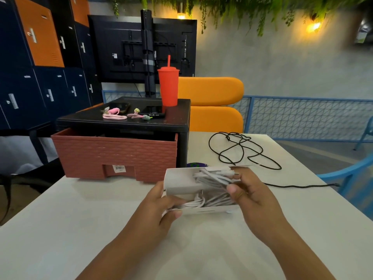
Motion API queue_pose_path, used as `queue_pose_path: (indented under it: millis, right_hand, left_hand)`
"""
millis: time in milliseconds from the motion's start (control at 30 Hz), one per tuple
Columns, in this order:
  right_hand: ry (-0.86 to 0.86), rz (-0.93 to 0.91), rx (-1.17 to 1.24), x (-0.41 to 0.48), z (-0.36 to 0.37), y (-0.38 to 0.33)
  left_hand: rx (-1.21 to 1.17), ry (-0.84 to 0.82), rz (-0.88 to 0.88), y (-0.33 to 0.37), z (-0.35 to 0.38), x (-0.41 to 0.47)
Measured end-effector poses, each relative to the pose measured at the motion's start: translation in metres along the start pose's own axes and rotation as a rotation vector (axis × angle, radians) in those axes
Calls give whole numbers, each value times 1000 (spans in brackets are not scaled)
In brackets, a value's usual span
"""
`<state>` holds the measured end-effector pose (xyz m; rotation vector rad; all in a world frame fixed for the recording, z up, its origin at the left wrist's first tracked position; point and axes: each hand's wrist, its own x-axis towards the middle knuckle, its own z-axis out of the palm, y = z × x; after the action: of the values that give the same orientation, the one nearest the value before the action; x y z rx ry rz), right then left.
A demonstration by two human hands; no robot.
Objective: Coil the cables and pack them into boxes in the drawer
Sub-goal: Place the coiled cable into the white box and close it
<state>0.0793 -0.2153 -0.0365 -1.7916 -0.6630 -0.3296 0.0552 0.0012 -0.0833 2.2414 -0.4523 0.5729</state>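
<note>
A small white cardboard box (179, 181) is held above the white table (60, 229), open toward me. A coiled white cable (212, 178) lies partly inside it. My left hand (163, 205) grips the box's left end, thumb on its front edge. My right hand (250, 190) holds the cable coil at the box's right end, thumb pressing on the loops. A loose black cable (238, 150) sprawls uncoiled on the table behind. The brick-patterned red-brown drawer (115, 154) stands pulled out of its black cabinet (129, 120).
On the cabinet top sit a red tumbler with straw (168, 87), pink coiled cables (114, 115) and dark phones (153, 112). Orange seating (212, 104) and a blue mesh fence (302, 118) stand behind. A blue chair (355, 178) is at the right edge.
</note>
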Motion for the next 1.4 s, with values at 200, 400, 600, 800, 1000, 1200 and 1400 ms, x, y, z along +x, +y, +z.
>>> queue_pose_path:
  millis: [200, 400, 600, 800, 1000, 1200, 1400]
  right_hand:
    - [-45, -52, -236, -2, 5, 5]
    - [-10, -89, -436, -1, 10, 10]
    - [-31, -76, -668, -6, 31, 13]
    - [-44, -65, -1003, -5, 35, 12]
    - [-140, 1, -1050, 2, 37, -7]
    - [-87, -22, -908, 3, 35, -2]
    - [131, -64, -624, -1, 17, 7]
  left_hand:
    - [-54, -26, 25, 7, 8, -2]
    - [-48, -45, 30, 7, 12, -3]
    - [-33, -80, 59, 13, 15, -3]
    - [-35, -51, 53, 12, 15, -2]
    - [-39, -27, 33, 9, 13, -3]
    - [-78, -28, -48, 11, 12, -4]
    - [-353, 89, -207, 9, 2, -1]
